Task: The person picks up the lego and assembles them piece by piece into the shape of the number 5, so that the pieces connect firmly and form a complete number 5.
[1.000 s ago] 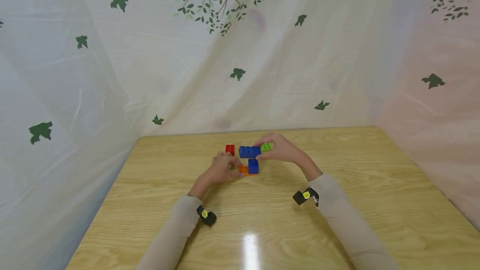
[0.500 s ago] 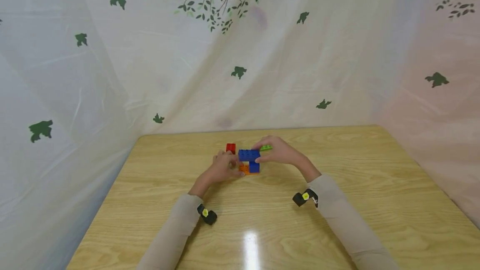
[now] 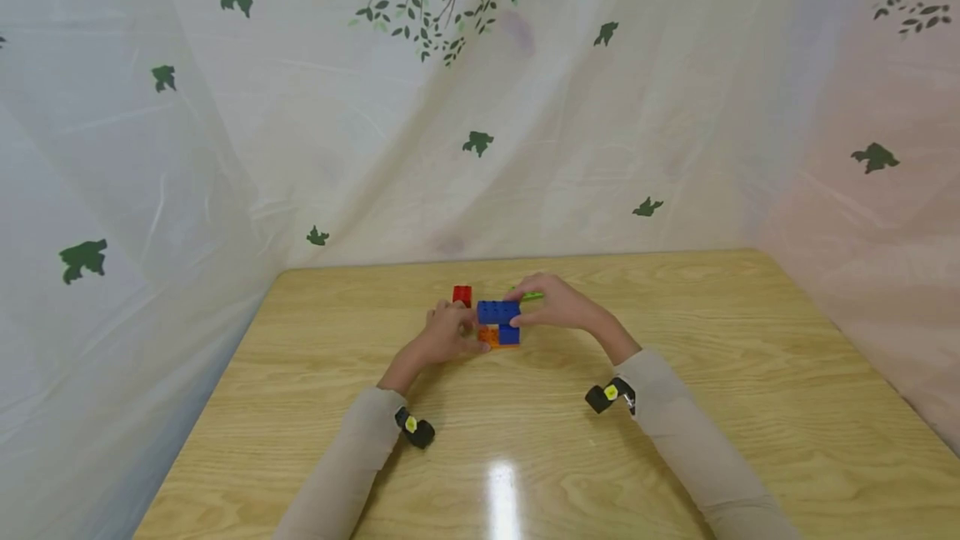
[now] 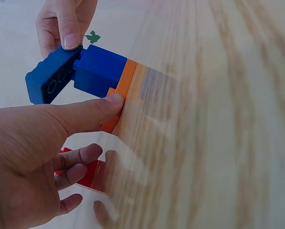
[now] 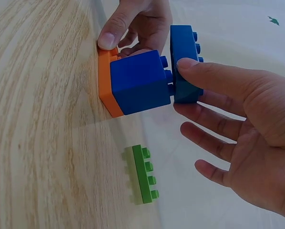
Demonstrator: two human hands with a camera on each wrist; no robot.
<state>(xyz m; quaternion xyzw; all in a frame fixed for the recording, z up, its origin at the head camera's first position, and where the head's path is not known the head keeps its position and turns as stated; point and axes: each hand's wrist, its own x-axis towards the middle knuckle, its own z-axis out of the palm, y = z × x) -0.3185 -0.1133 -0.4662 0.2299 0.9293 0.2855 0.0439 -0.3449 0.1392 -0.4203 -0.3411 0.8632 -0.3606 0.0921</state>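
Observation:
On the wooden table, an orange flat building brick (image 5: 105,81) carries a tall blue building block (image 5: 140,85) on one end. My left hand (image 3: 444,333) holds the orange brick's other end, its thumb (image 4: 97,110) against the edge. With thumb and fingers, my right hand (image 3: 557,304) pinches one end of a long blue building brick (image 3: 497,312). That brick lies over the block's studs, slightly tilted, and a narrow gap shows between them in the right wrist view. Its other end juts out toward the left hand, over the orange brick.
Behind the left hand's fingers stands a red brick (image 3: 462,295) on the table (image 3: 675,340). A thin green brick (image 5: 143,174) lies beyond the right hand, partly hidden by it in the head view. A printed cloth (image 3: 375,165) hangs along the table's far edge.
My right hand has lowered the long blue brick toward the tall blue block and now hides more of the green brick. The left hand has kept its hold on the orange brick.

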